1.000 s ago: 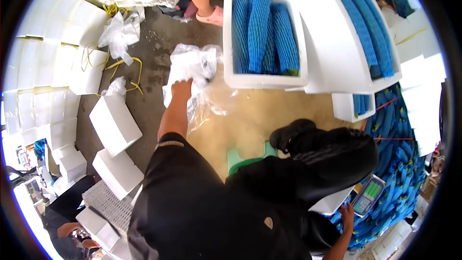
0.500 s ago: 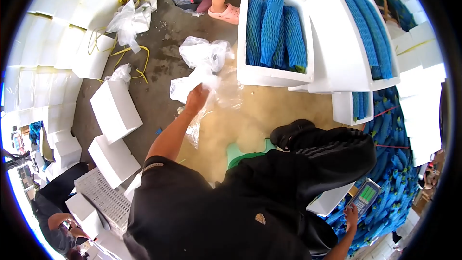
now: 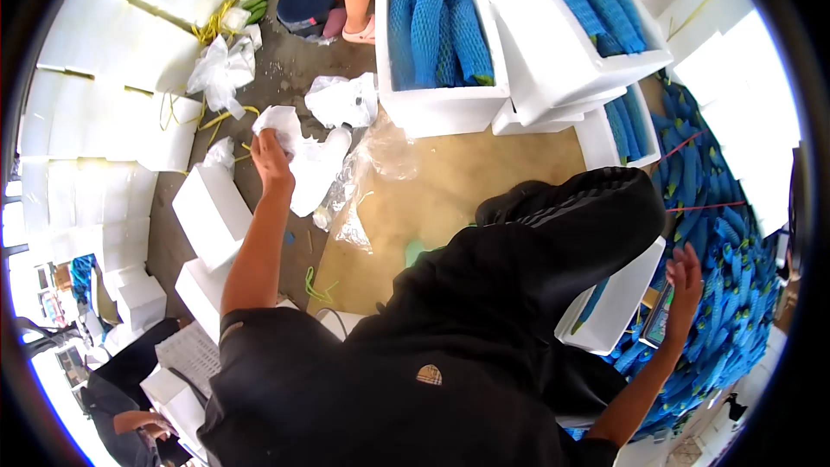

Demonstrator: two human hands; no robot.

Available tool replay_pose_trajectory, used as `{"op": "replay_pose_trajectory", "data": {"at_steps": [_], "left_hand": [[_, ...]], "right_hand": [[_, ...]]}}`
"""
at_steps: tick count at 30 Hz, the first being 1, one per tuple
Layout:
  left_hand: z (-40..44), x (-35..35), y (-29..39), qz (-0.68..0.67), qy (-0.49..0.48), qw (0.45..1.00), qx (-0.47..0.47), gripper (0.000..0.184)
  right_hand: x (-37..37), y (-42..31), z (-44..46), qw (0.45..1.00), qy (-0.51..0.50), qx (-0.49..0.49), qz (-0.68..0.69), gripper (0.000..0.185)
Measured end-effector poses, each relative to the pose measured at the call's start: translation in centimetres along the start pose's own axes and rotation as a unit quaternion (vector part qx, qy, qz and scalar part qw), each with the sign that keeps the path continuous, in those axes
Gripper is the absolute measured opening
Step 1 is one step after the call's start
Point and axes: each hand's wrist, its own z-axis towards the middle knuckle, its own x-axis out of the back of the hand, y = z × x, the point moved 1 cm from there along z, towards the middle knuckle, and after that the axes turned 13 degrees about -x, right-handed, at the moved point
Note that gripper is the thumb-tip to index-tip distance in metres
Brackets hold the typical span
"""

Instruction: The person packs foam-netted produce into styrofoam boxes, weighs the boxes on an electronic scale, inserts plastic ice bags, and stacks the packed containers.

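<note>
My left hand [image 3: 272, 160] is closed on the edge of a thin white plastic bag [image 3: 318, 169], which hangs loosely to its right. A second white plastic bag [image 3: 344, 102] and a clear plastic bag [image 3: 354, 182] lie just beyond. On my other side, my right hand [image 3: 685, 281] is raised with its fingers apart and nothing in it. Below it is a keypad device [image 3: 659, 318], partly hidden by the hand and a white foam box [image 3: 609, 316]. Blue net-wrapped produce [image 3: 713, 294] is heaped beside that hand.
A foam box [image 3: 445, 117] packed with blue-netted produce stands ahead, next to stacked foam boxes [image 3: 553, 60]. Foam boxes [image 3: 212, 216] also stand at left, before a wall of them. A person's leg [image 3: 357, 0] is at the top, another person's hand [image 3: 156, 424] at lower left.
My left hand has moved left with the white plastic bag, which is drawn away from the others. My right hand has lifted up from the keypad device. The view has shifted.
</note>
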Motion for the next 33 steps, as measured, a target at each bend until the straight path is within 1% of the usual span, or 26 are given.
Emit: {"op": "replay_pose_trajectory", "data": {"at_steps": [2,3,5,7,8,9,10,11,13,15,16,17,18,19,20,21,22,24,25,26,27,28,29,30,31,33], "left_hand": [[-0.5,-0.4,3.4,0.000,0.027,1.000,0.002,0.025],[-1.8,-0.8,6.6,-0.023,0.020,0.999,-0.024,0.022],[-3.2,-1.0,11.5,-0.069,0.004,0.995,-0.077,0.016],[-3.7,-0.3,15.1,-0.146,-0.059,0.979,-0.127,0.019],[-5.4,-0.7,18.2,-0.210,-0.098,0.963,-0.140,0.022],[-6.2,-1.7,20.3,-0.222,-0.048,0.965,-0.128,0.025],[-7.5,-2.2,23.0,-0.258,-0.067,0.955,-0.130,0.017],[-7.9,-2.1,24.1,-0.199,-0.078,0.950,-0.226,0.013],[-9.6,-2.9,26.7,-0.065,-0.099,0.907,-0.404,0.015],[-12.3,-4.5,29.6,0.073,-0.107,0.811,-0.570,0.043],[-12.7,-5.4,31.0,0.111,-0.130,0.764,-0.622,0.052],[-13.1,-6.2,32.1,0.148,-0.150,0.712,-0.670,0.062],[-13.5,-7.3,32.8,0.169,-0.140,0.710,-0.670,0.051],[-14.2,-8.8,33.9,-0.012,-0.228,0.802,-0.552,0.047],[-15.2,-10.8,35.3,-0.192,-0.305,0.844,-0.398,0.042],[-15.8,-12.5,36.5,-0.295,-0.389,0.824,-0.288,0.035],[-16.4,-14.2,37.6,-0.382,-0.445,0.794,-0.159,0.029],[-16.8,-18.2,38.4,-0.341,-0.458,0.790,-0.223,0.029],[-17.2,-20.2,38.9,-0.321,-0.462,0.786,-0.257,0.028],[-17.9,-22.2,39.4,-0.298,-0.456,0.795,-0.267,0.025],[-19.4,-24.3,40.1,-0.327,-0.476,0.768,-0.277,0.024],[-20.5,-26.1,40.7,-0.316,-0.487,0.766,-0.275,0.023],[-21.7,-27.8,41.5,-0.306,-0.498,0.763,-0.275,0.023],[-23.4,-29.6,42.4,-0.321,-0.532,0.736,-0.271,0.022],[-25.0,-30.4,43.3,-0.280,-0.557,0.721,-0.302,0.021],[-30.0,-31.1,44.7,-0.274,-0.614,0.629,-0.390,0.021]], "right_hand": [[-1.4,-6.3,-2.7,0.996,-0.017,0.057,0.069,0.048],[-2.2,-9.0,-4.1,0.989,-0.037,0.090,0.110,0.047],[-4.2,-13.4,-6.6,0.956,-0.151,0.116,0.225,0.047],[-8.5,-17.1,-8.0,0.893,-0.344,0.061,0.285,0.047],[-11.5,-19.3,-8.8,0.863,-0.411,0.021,0.292,0.049],[-15.7,-19.9,-9.2,0.835,-0.456,-0.002,0.307,0.054],[-20.0,-20.1,-9.3,0.802,-0.501,0.016,0.324,0.058],[-24.5,-20.6,-9.1,0.818,-0.501,-0.022,0.282,0.065],[-31.3,-22.1,-8.8,0.820,-0.447,-0.063,0.352,0.083],[-33.0,-23.6,-9.0,0.774,-0.454,-0.031,0.441,0.081],[-32.7,-24.0,-8.7,0.749,-0.454,-0.014,0.483,0.079],[-32.2,-24.0,-8.0,0.757,-0.409,0.006,0.509,0.075],[-31.5,-23.5,-7.6,0.765,-0.361,0.019,0.533,0.071],[-30.7,-22.9,-7.2,0.772,-0.309,0.033,0.554,0.066],[-29.5,-22.3,-6.5,0.795,-0.244,0.026,0.554,0.060],[-28.1,-21.7,-5.9,0.804,-0.210,0.052,0.554,0.059],[-25.7,-21.4,-5.6,0.812,-0.175,0.077,0.551,0.057],[-20.9,-21.6,-4.9,0.831,-0.096,0.137,0.531,0.058],[-18.6,-21.7,-4.5,0.870,-0.014,0.205,0.448,0.060],[-16.3,-21.7,-4.1,0.894,0.071,0.265,0.355,0.062],[-14.1,-21.8,-3.9,0.902,0.154,0.316,0.252,0.064],[-11.8,-22.3,-3.4,0.873,0.209,0.400,0.185,0.070],[-9.3,-23.0,-3.6,0.883,0.193,0.409,0.121,0.070],[-7.8,-23.5,-3.4,0.880,0.220,0.416,0.061,0.069],[-6.4,-23.8,-3.0,0.875,0.243,0.419,0.000,0.068],[-3.9,-23.5,-1.2,0.878,0.297,0.375,-0.024,0.064]]}}
